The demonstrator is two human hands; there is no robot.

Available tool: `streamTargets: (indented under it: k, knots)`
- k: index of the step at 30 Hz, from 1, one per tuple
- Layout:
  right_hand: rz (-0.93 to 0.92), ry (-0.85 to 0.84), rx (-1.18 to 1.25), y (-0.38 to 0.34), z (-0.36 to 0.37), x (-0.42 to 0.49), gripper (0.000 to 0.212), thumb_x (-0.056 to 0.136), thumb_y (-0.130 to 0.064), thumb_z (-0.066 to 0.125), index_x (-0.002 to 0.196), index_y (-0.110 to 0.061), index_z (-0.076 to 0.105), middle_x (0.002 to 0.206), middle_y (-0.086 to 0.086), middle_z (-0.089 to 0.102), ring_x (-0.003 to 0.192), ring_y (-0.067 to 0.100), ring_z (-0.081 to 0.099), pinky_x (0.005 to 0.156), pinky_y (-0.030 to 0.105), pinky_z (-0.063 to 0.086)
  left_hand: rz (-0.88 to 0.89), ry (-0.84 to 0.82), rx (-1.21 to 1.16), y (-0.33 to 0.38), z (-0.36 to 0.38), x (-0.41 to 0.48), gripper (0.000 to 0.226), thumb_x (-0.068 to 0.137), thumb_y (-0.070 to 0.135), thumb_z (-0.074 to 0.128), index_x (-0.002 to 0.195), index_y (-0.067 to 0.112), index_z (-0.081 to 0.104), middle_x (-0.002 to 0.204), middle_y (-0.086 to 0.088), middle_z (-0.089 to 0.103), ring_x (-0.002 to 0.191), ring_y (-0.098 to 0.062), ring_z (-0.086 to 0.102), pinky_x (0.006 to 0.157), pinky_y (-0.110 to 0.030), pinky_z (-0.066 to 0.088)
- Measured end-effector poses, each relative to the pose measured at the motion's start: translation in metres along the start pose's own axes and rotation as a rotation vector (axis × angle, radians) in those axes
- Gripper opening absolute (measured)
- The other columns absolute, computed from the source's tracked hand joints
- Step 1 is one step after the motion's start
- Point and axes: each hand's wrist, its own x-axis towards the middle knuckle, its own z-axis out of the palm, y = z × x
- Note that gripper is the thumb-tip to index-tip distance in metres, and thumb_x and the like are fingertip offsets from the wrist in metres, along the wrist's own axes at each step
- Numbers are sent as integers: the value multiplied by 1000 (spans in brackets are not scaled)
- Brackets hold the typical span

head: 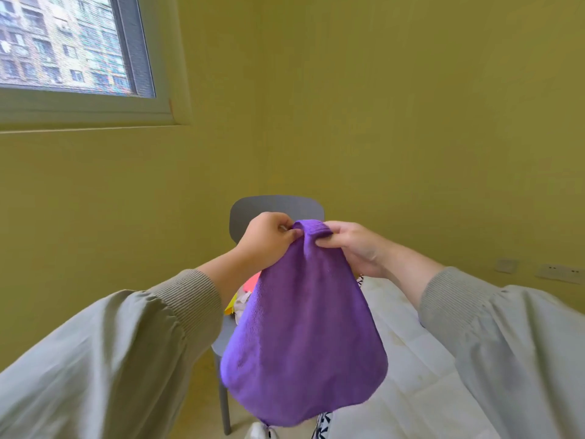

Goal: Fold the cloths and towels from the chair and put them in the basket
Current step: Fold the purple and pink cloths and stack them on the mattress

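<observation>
Both hands hold a purple terry cloth up in the air in front of a grey plastic chair. The left hand and the right hand each pinch its bunched top edge, close together, and the cloth hangs down below them. More coloured cloths lie on the chair seat behind it, beside a white bed.

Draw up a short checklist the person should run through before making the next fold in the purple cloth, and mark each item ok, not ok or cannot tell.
1. Left hand pinches the purple cloth at its top edge: ok.
2. Right hand grips the same edge beside it: ok.
3. Cloth hangs free, clear of the grey chair: ok.
4. Cloth spread flat for folding: not ok, the top is bunched.
5. White surface on the right free for laying it down: ok.
6. Basket within reach: cannot tell, none in view.
</observation>
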Motion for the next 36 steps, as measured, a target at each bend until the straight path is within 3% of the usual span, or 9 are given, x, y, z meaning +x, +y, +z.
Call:
streamTargets:
  k: [6, 11, 14, 18, 25, 28, 31, 33, 36]
  knots:
    - [-59, 195, -4, -3, 4, 7, 15, 93, -12, 57, 82, -6, 65, 66, 3, 69, 57, 13, 64, 56, 21, 52, -17, -43, -10, -4, -7, -2, 22, 86, 30, 68, 82, 8, 68, 69, 2, 62, 65, -15, 54, 58, -23, 41]
    - [-124, 355, -29, -3, 5, 15, 27, 98, -18, 50, 73, -10, 56, 74, 11, 59, 67, 23, 55, 71, 34, 44, -202, -388, 122, -13, -16, -1, 46, 78, 48, 72, 89, 4, 67, 76, -2, 59, 66, -17, 54, 61, -26, 42]
    - [-142, 458, -145, 1, 3, 20, 29, 99, -18, 46, 71, -14, 50, 73, 8, 50, 70, 20, 47, 70, 31, 36, -225, -482, 374, -26, -15, -3, 36, 81, 37, 72, 103, 8, 68, 89, -9, 63, 81, -25, 58, 69, -28, 44]
    - [-227, 797, -526, 1, -7, 16, 42, 97, -14, 43, 59, -18, 26, 56, -1, 27, 53, 16, 23, 51, 32, 18, -231, -251, 465, -42, -15, 5, 23, 84, 24, 65, 96, 5, 70, 87, -14, 62, 84, -30, 56, 64, -26, 38]
    - [-233, 1062, -682, 3, -38, 3, 45, 94, -13, 49, 55, -15, 27, 52, 0, 30, 50, 17, 24, 47, 32, 18, -347, 26, 457, -59, -12, 17, 32, 73, -1, 45, 81, 19, 68, 81, -6, 62, 78, -31, 60, 62, -28, 43]
    - [-195, 1093, -680, 7, -54, -3, 47, 92, -17, 54, 53, -16, 28, 51, 1, 29, 55, 22, 25, 49, 34, 17, -463, 169, 214, -61, -7, 23, 16, 82, 7, 51, 70, 12, 60, 66, -4, 52, 70, -30, 52, 59, -27, 38]
    - [-177, 1130, -668, 10, -66, -11, 48, 93, -19, 54, 53, -16, 27, 51, 1, 28, 60, 24, 27, 51, 35, 17, -627, 344, -433, -58, 0, 27, 19, 86, 18, 60, 68, 13, 56, 66, -3, 51, 73, -24, 51, 64, -28, 45]
    - [-137, 1141, -628, 9, -72, -15, 45, 96, -18, 48, 57, -15, 27, 55, 0, 32, 64, 24, 32, 54, 34, 20, -630, 329, -649, -53, 6, 28, 21, 86, 20, 60, 66, 17, 57, 68, -5, 53, 74, -24, 54, 71, -34, 48]
    - [-70, 1164, -508, 4, -80, -21, 34, 101, -20, 37, 68, -12, 37, 70, 3, 45, 75, 24, 41, 65, 29, 28, -588, 156, -700, -37, 12, 25, 27, 92, 18, 57, 65, 16, 54, 70, -6, 50, 66, -21, 48, 63, -30, 42]
